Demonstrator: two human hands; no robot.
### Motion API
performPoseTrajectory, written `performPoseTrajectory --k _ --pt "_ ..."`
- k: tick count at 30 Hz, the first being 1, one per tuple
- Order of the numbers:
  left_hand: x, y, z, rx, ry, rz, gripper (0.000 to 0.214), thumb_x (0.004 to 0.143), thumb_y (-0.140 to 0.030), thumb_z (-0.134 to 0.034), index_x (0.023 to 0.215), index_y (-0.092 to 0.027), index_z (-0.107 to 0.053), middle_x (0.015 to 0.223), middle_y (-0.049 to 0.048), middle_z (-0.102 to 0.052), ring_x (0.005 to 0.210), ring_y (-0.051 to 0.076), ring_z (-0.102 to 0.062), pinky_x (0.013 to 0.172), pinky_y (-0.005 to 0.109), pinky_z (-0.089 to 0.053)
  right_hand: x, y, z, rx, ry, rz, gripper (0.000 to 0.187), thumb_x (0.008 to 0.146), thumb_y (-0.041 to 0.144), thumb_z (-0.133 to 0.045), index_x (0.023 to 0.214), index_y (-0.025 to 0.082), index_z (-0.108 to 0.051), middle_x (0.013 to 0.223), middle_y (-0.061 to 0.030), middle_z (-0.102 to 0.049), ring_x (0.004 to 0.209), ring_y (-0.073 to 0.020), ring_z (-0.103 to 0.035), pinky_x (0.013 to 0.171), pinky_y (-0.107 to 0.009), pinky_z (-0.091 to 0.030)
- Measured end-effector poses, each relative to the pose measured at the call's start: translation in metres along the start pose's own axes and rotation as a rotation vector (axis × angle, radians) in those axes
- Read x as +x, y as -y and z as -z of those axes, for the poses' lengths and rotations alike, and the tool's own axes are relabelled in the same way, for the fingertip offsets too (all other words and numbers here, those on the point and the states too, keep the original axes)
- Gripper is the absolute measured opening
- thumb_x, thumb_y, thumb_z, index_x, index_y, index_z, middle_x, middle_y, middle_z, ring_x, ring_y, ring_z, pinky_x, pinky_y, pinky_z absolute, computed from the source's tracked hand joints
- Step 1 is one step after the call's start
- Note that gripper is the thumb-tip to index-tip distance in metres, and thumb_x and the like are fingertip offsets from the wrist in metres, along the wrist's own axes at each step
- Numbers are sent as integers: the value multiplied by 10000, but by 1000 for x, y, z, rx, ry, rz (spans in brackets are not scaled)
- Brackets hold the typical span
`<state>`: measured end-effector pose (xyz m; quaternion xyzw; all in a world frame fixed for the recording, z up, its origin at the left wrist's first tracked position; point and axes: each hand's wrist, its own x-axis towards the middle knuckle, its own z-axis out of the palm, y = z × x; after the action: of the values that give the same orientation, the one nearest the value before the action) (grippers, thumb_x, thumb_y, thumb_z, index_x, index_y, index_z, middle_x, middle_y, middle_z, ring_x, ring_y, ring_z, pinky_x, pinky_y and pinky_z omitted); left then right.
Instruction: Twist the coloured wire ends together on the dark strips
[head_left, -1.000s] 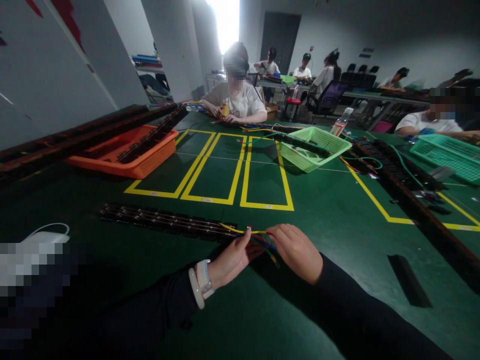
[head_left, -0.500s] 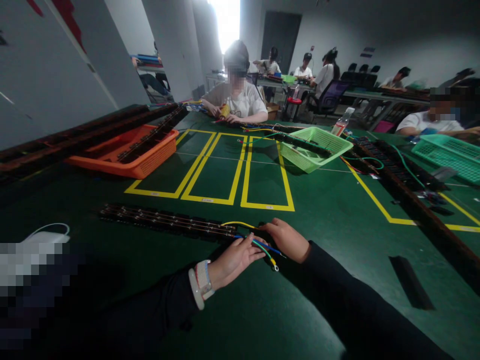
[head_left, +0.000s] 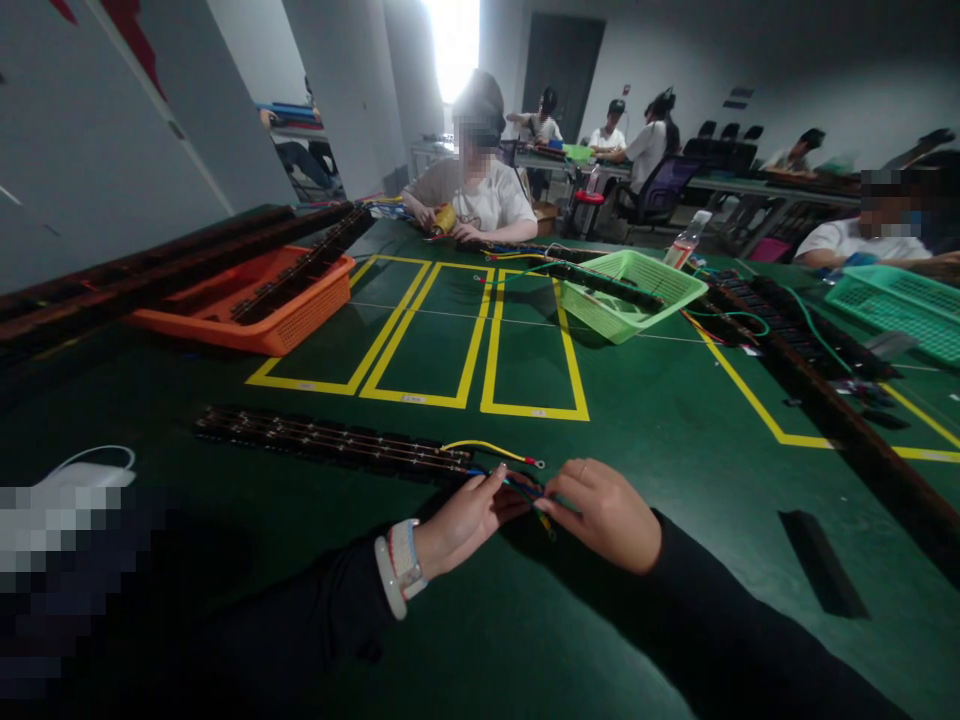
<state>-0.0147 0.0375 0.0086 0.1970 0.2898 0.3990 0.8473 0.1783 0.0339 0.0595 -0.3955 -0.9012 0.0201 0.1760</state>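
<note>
A long black strip (head_left: 330, 442) with thin metal lines along it lies on the green table, and coloured wires come out of its right end. My left hand (head_left: 465, 522) is closed around the blue wire (head_left: 525, 487) and a green wire just past that end. From the right, my right hand (head_left: 609, 515) pinches the blue wire, its tip hidden by the fingers. The green wire's end (head_left: 550, 530) hangs below the fingertips. Just above both hands, the yellow wire (head_left: 487, 446) lies loose with a ring terminal at its tip.
An orange basket (head_left: 311, 315) and a light green basket (head_left: 630, 325) hold more black strips. Yellow tape frames (head_left: 412, 398) mark the table. A black flat piece (head_left: 823, 563) lies at right, near a long dark strip (head_left: 847, 415). A co-worker (head_left: 487, 195) sits opposite.
My right hand has let go of the yellow wire, moved slightly down and right, and taken hold of the blue wire. My left hand has stayed almost in place.
</note>
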Motion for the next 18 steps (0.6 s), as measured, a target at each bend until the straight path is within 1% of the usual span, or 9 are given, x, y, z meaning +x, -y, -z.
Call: performPoseTrajectory --k 1,3,6,9,11,14,16,18 --pt "0 0 0 13 -4 0 226 864 -318 -540 916 -113 -619 1004 116 -652 1029 197 -576 1007 387 -356 -5 5 -2 -57 6 30 291 914 376 -474 772 167 -618 727 -41 -559 692 -150 -515 650 -285 -364" --pt "1 0 -1 32 -1 -1 236 861 -330 -543 912 -115 -625 1017 121 -652 1057 198 -565 1011 378 -348 -12 15 -10 -179 29 32 281 884 383 -523 725 168 -606 707 -39 -550 679 -161 -506 630 -304 -335" --pt "2 0 0 38 10 5 242 850 -342 -558 916 -119 -628 1040 126 -649 1097 207 -545 1013 384 -340 -15 24 -23 -297 65 -44 197 826 348 -605 753 165 -611 753 -50 -566 713 -187 -515 632 -322 -333" --pt "2 -1 -2 46 16 7 241 845 -336 -565 926 -118 -626 1045 130 -650 1109 215 -540 1013 395 -340 -13 28 -29 -346 84 -95 80 810 226 -608 755 168 -607 794 -58 -581 727 -194 -521 632 -325 -340" --pt "1 -1 -3 54 18 -4 237 850 -335 -558 922 -120 -625 1039 128 -652 1101 210 -545 1013 389 -344 -11 29 -28 -338 78 -104 86 823 166 -568 741 169 -595 780 -56 -584 717 -188 -523 628 -317 -344" --pt "1 -1 -5 51 14 -12 246 862 -351 -536 928 -128 -616 1026 119 -656 1082 200 -556 1010 379 -355 -10 27 -19 -286 33 -128 133 865 161 -504 761 167 -588 731 -49 -579 692 -177 -531 634 -303 -361" --pt "0 -1 -5 40 18 -9 240 863 -344 -535 946 -130 -606 1027 113 -654 1069 198 -563 1006 386 -364 -8 23 -12 -256 -10 -130 152 901 173 -460 848 154 -601 746 -53 -592 701 -176 -549 653 -298 -381" --pt "-1 -1 -5 37 17 -6 222 861 -321 -544 958 -128 -594 1025 113 -652 1047 201 -575 996 401 -375 -7 17 -8 -235 -29 -127 189 921 171 -434 1019 133 -591 795 -64 -612 730 -176 -569 673 -294 -401"
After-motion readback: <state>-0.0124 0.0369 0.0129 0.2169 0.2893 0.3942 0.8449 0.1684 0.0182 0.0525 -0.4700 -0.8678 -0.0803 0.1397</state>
